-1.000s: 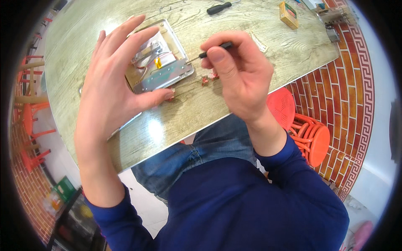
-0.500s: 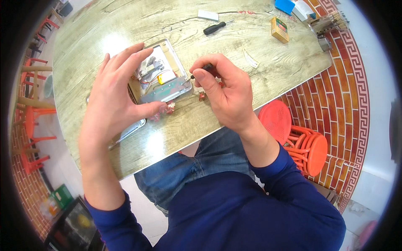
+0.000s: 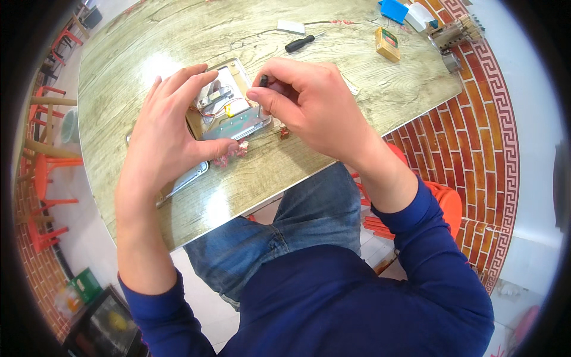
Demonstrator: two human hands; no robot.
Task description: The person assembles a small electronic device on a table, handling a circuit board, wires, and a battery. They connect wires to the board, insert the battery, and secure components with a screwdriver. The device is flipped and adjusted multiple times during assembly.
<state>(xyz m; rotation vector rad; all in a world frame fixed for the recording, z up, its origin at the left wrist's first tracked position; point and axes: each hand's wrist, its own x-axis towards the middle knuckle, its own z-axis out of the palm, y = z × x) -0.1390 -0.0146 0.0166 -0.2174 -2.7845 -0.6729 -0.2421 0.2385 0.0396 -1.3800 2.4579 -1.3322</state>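
Opened up with its back off, a small flat gadget lies on the wooden table, a little above the middle of the frame. Red wires and a yellow part are seen inside it. A silver cover plate lies just beside it, toward the lower left, partly hidden under the left hand.

The left hand is spread over the left side of the gadget. Its fingers are curved and its thumb tip is pressed at the lower edge of the case. The right hand is closed around a thin tool with a black handle, which is pinched between the thumb and the fingers and held over the right side of the gadget.

Small red bits are seen on the table just below the gadget. Near the top of the frame a black screwdriver is seen, with a small yellow box to its right.
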